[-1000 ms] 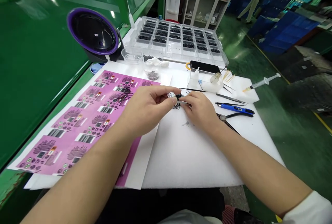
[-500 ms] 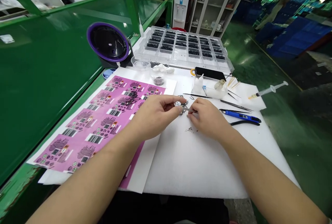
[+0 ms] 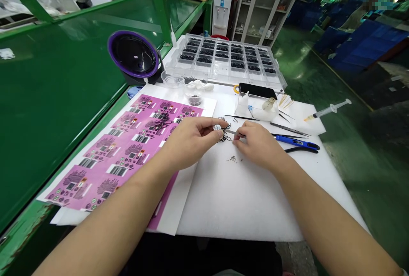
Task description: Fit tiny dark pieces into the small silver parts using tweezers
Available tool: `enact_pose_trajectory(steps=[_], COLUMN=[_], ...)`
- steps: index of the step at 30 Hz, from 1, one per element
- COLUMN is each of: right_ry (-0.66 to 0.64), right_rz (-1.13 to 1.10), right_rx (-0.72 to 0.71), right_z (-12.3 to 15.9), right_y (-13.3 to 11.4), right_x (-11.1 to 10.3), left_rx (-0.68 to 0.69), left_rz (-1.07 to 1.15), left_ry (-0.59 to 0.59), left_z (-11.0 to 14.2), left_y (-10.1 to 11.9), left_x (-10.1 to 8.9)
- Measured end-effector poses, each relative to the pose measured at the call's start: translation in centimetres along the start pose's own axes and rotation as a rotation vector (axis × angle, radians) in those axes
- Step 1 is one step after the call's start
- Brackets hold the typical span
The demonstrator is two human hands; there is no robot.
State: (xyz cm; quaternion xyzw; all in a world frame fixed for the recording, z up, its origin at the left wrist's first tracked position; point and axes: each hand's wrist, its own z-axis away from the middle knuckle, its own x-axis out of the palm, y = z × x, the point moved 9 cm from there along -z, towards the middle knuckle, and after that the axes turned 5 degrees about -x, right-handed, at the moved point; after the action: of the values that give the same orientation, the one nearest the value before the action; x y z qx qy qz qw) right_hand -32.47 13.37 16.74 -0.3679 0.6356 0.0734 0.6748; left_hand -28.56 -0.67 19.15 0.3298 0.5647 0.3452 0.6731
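Observation:
My left hand (image 3: 188, 144) is closed around a small silvery-white round piece (image 3: 217, 127), pinched between thumb and fingers. My right hand (image 3: 257, 142) grips a pair of metal tweezers (image 3: 231, 132), its slim end pointing left toward that piece; the tips are too small to make out. Small black wire-like parts (image 3: 227, 138) lie on the white foam board (image 3: 223, 199) between and under both hands. Tiny brownish bits (image 3: 232, 159) are scattered nearer me. Beneath my left forearm is a pink printed sheet (image 3: 123, 152), with a clump of the black parts (image 3: 162, 120) on it.
Behind stands a clear compartment tray (image 3: 220, 69) of black parts. A black-purple lamp-like bowl (image 3: 134, 54) is at left. To the right lie a phone (image 3: 257, 90), a blue-handled tool (image 3: 297, 142), more tweezers (image 3: 289, 128) and a syringe (image 3: 332, 109). A small clear cup (image 3: 194, 99) sits mid-back.
Both hands stay almost in place, with the right hand's fingers shifting slightly. The camera view has moved a little. The person in the far right background has changed posture.

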Motion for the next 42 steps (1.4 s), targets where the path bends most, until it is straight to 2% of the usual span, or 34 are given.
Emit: enact_pose_trajectory(steps=[6,11,17,23,30,33,36,40,42], right_ry=[0.027,-0.010,-0.035,0.018,0.018,0.049,0.146,0.401,0.459], right_rz=[0.011,0.049,0.056,-0.015,-0.072,-0.174,-0.296,-0.704,-0.882], right_rx=[0.068,0.057,0.046,0.088,0.110,0.110,0.130,0.096,0.092], right_z=[-0.1,-0.6,0.4,0.0,-0.3,0.0,0.8,2.7,3.5], right_y=[-0.2,0.2,0.4,0.0,0.5,1.0,1.7,1.3,0.8], right_x=[0.5,1.3,0.8,0.5,0.9,-0.1,-1.9,-4.1,-4.2], left_rx=[-0.011,0.043,0.044,0.032,0.043,0.034,0.018,0.014,0.012], left_rz=[-0.003,0.040,0.032,0.059,0.126,0.121,0.148,0.226,0.250], left_ry=[-0.031,0.014,-0.031,-0.031,-0.050,-0.071,-0.095,-0.162,-0.178], left_z=[-0.2,-0.3,-0.1,-0.1,0.0,0.0,0.0,0.3,0.4], left_y=[-0.4,-0.2,0.0,0.0,0.0,-0.2,-0.3,0.0,0.2], left_x=[0.6,0.6,1.4,1.1,0.9,1.1,1.6,2.7,3.0])
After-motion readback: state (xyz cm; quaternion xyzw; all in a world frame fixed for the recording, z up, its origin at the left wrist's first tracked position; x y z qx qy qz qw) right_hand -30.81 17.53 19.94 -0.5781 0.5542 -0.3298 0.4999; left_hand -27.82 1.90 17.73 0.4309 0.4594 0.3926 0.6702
